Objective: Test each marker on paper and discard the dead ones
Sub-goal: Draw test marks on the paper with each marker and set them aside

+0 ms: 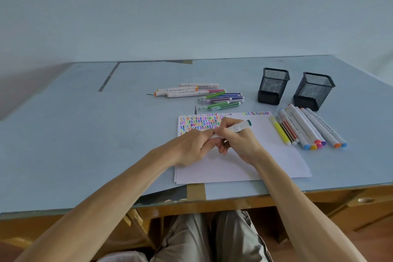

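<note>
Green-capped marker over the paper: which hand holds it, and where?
Both. The right hand grips the white marker around its barrel; the left hand pinches its near end.

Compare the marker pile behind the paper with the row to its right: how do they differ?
The loose pile of markers behind the paper lies scattered, roughly crosswise; the neat row of markers right of the paper lies side by side, slanting toward the person. The pile holds several thin striped pens; the row is mostly thick white markers with coloured caps. Both rest on the table, outside the black mesh cups.
</note>
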